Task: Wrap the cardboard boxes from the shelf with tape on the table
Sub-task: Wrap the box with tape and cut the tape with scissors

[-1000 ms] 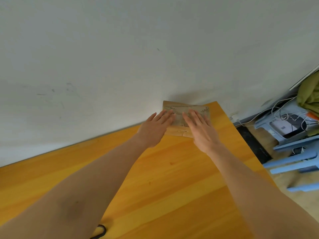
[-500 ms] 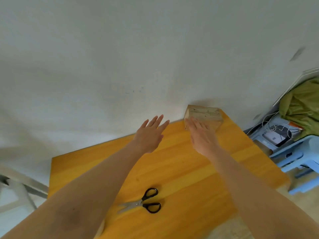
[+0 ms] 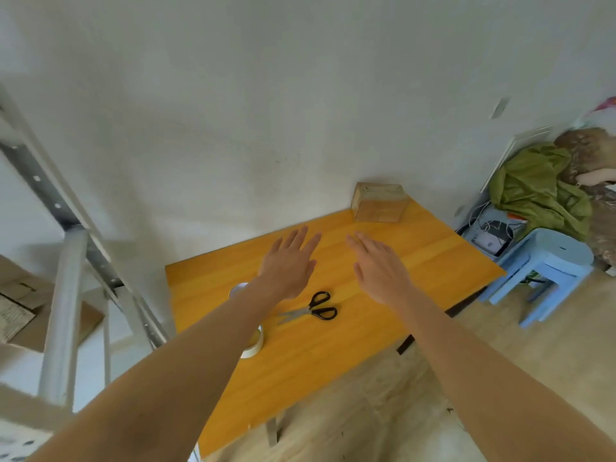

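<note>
Two tape rolls sit nearest you on the table (image 3: pixel 333 361): one roll (image 3: pixel 255 343) beside your left forearm, a second roll (image 3: pixel 238 290) half hidden behind that wrist. Scissors (image 3: pixel 313 310) lie just beyond, between your arms. Your left hand (image 3: pixel 288 265) and right hand (image 3: pixel 378 271) hover over the tabletop, fingers straight and released, holding nothing. A second ago both palms lay on the box (image 3: pixel 380 203); now they are well apart from it. Box sits at the far right corner, by the wall. Judgement: that box is set aside, and the next comes from the shelf (image 3: pixel 63 295) on your left.
</note>
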A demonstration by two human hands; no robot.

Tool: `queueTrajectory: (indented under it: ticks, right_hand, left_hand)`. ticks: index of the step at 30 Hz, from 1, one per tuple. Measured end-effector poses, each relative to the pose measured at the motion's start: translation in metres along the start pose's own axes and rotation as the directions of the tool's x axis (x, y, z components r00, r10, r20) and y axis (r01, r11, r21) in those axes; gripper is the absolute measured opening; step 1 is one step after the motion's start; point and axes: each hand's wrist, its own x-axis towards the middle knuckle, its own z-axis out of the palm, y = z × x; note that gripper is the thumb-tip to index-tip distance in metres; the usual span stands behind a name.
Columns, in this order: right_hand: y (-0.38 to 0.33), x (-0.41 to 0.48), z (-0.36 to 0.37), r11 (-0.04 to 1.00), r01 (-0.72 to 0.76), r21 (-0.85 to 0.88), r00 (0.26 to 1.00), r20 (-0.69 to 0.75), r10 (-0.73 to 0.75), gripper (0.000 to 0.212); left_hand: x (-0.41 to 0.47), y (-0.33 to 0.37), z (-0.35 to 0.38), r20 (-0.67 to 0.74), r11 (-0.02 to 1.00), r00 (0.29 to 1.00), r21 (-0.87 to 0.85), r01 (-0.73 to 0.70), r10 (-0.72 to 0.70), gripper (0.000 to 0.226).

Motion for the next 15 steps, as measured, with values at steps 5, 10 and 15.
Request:
queueTrajectory:
  ticks: [5,10,15]
  right_hand:
    - [-0.025,-0.061,-0.014,1.000,0.015,0.007,1.000,0.005,-0.015,0.058]
    - [-0.054,-0.131,-0.024,0.999,0.039,0.038,0.999,0.022,-0.040,0.060]
    - [-0.085,-0.206,-0.028,0.989,0.115,0.090,0.992,0.038,-0.119,0.058]
  left_hand:
    - [-0.070,0.021,-0.006,0.051,1.000,0.999,-0.028,0.010,-0.009,0.056]
    - [-0.153,0.044,-0.008,0.049,0.999,0.998,0.004,0.036,-0.036,0.056]
    - [-0.242,0.070,-0.004,0.026,0.992,0.993,-0.034,0.118,-0.117,0.056]
